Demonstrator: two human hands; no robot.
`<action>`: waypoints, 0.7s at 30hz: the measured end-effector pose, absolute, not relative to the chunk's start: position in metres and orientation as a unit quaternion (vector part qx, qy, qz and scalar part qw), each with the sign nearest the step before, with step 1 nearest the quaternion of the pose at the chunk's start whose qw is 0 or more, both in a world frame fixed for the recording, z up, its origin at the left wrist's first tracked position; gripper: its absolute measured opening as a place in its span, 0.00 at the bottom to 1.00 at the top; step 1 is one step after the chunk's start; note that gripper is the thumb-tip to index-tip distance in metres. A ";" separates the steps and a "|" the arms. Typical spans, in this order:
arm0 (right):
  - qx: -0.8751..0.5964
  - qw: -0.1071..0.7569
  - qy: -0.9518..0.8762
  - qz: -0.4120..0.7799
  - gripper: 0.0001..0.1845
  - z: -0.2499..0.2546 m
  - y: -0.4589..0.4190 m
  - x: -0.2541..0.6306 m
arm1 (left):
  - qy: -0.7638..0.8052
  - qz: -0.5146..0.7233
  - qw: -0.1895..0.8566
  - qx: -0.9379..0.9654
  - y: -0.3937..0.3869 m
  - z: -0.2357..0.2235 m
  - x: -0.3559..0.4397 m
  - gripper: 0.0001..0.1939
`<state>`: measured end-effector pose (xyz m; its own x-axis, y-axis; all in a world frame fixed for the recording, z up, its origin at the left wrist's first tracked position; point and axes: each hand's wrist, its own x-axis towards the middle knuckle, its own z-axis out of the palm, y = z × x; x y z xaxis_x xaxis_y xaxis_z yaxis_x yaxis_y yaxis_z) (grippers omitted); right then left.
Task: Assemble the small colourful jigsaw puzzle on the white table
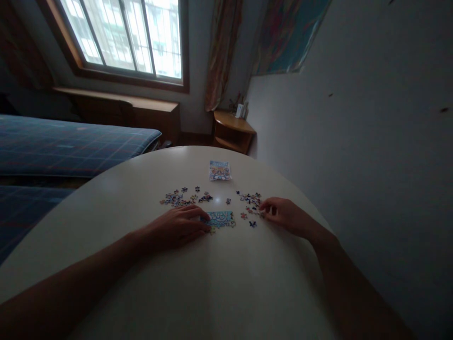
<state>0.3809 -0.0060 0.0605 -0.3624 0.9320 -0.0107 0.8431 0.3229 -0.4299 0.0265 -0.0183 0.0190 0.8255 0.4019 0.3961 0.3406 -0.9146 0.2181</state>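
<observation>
A partly joined blue puzzle section [221, 218] lies on the round white table [212, 283]. My left hand [179, 226] rests flat beside it, fingers stretched out and touching its left edge. My right hand [283, 215] is curled at a cluster of loose pieces [249, 200] to the right, fingertips pinched together on a small piece I can barely see. More loose pieces [182, 198] are scattered behind my left hand. A small picture card or bag [219, 170] lies farther back on the table.
A bed with a blue checked cover [71, 141] stands to the left of the table. A plain wall [354, 118] runs close along the right. A wooden corner shelf [231, 130] and a window [127, 33] are at the back.
</observation>
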 end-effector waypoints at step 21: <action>-0.565 0.101 -0.788 0.224 0.07 0.054 -0.004 0.386 | 0.199 0.223 0.082 0.951 -0.017 0.015 0.023 0.11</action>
<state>0.3862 -0.0037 0.0538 -0.3416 0.9351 -0.0946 0.8448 0.2614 -0.4668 0.0234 -0.0169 0.0150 0.8217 0.4152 0.3905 0.3420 -0.9072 0.2448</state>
